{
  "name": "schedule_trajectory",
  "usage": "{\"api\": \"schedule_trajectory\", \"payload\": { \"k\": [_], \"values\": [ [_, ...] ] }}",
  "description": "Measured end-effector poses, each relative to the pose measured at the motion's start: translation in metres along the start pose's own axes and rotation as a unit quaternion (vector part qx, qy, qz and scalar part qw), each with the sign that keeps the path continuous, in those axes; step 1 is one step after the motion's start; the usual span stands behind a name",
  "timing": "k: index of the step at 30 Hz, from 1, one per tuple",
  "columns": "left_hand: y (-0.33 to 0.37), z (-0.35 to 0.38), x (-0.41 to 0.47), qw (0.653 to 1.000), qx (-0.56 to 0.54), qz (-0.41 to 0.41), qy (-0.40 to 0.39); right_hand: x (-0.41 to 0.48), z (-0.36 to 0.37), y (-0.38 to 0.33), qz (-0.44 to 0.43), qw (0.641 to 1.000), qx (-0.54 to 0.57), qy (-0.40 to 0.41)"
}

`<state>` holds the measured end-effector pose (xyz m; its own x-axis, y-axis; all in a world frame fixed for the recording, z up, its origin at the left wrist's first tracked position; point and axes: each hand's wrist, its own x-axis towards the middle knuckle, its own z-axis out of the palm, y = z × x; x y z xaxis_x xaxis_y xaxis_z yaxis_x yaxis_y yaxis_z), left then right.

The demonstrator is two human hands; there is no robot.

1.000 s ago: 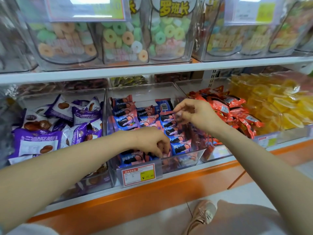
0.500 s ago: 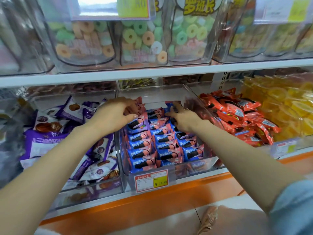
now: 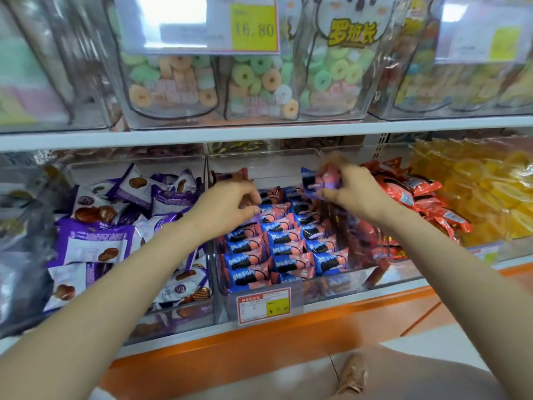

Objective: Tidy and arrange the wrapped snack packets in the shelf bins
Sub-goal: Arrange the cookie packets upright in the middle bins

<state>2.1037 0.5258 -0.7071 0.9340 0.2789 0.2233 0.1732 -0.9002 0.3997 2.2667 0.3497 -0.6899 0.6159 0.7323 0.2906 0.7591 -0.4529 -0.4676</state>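
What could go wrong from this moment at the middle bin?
1. The right hand holds a lifted packet close to the red packets; if dropped, it could land in the wrong bin.
2. The left hand reaches among the lined-up rows and may knock them askew.

1. Sandwich-cookie packets (image 3: 288,251) lie in rows in the middle bin (image 3: 331,284), which has a price tag (image 3: 263,305) on its front wall.
2. The left hand (image 3: 227,206) pinches one at the back left.
3. The right hand (image 3: 354,194) holds a lifted packet (image 3: 320,181) above the back right.
4. The left bin (image 3: 173,317) and right bin (image 3: 403,274) flank the middle one.
5. Ring-gummy bags (image 3: 259,82) stand on the upper shelf (image 3: 259,131) above.
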Motion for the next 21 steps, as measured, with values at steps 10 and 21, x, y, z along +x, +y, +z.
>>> {"api": "schedule_trajectory", "payload": {
  "k": [10,21],
  "values": [
    [0.018,0.041,0.071,0.96,0.218,-0.025,-0.175,-0.061,-0.023,0.022,0.067,0.976,0.198,0.054],
    [0.015,0.058,0.094,0.935,0.218,-0.041,-0.278,-0.065,-0.032,0.039,0.09,0.955,0.261,0.108]
  ]
}}
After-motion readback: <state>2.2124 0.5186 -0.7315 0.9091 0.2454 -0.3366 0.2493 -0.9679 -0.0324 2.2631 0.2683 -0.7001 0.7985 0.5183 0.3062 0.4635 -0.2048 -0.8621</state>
